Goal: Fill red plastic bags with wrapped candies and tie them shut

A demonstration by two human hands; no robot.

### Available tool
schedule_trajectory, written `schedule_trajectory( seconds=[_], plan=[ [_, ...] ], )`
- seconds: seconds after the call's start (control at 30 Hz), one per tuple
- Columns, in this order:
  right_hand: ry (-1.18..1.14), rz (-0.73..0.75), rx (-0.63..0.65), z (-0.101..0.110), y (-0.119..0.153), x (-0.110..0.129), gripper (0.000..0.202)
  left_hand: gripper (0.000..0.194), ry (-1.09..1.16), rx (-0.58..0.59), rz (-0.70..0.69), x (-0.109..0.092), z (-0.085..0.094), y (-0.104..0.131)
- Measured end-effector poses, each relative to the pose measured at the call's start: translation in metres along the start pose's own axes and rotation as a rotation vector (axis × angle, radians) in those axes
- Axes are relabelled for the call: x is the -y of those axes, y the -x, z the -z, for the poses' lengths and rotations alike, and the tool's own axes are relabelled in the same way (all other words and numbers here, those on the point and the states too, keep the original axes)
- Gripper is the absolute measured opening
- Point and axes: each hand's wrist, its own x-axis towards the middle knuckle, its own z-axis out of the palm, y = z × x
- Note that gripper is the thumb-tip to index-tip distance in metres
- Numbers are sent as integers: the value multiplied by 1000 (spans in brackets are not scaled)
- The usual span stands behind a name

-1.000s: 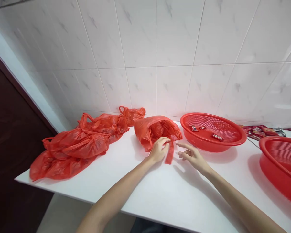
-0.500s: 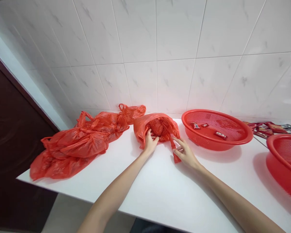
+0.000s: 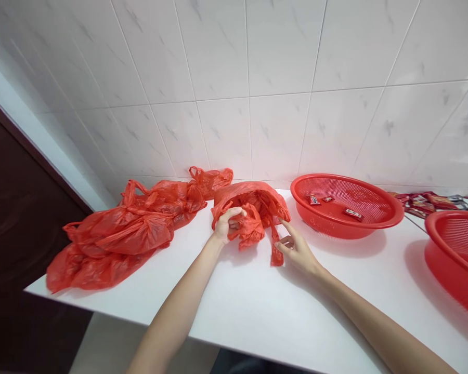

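A red plastic bag (image 3: 257,190) lies on the white table near the wall, its mouth facing me. My left hand (image 3: 226,226) is closed on a crumpled red bag (image 3: 251,228) at that mouth. Beside the right edge of the larger bag is my right hand (image 3: 294,248), its fingers curved and touching the bag's rim and a hanging red handle (image 3: 276,249). Whether those fingers pinch the plastic is too small to tell.
Filled, knotted red bags (image 3: 132,231) lie at the left. To the right stands a red basket (image 3: 345,228) with several small packets. A second red basket (image 3: 452,259) is farther right, with packets (image 3: 425,202) behind it.
My left hand has drawn the crumpled red bag out of the larger bag's mouth, toward me. My right hand has stayed nearly in place. The view has shifted slightly.
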Motion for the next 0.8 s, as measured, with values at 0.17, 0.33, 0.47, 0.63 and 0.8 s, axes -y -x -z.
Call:
schedule_trajectory(
  seconds=[0.17,0.33,0.47,0.63,0.8],
  plan=[
    [151,78,-131,-1,5,7,32,29,128,195,31,-4,-1,12],
    [45,97,-113,-3,15,24,31,44,221,317,24,4,-14,22],
    [-318,-74,251,-13,22,32,59,46,265,436,54,13,-27,32],
    [-441,-193,336,-6,16,26,36,32,95,468,142,18,-31,35],
    [-465,-204,31,31,1,25,31,34,-340,233,215,27,-25,23]
  ],
)
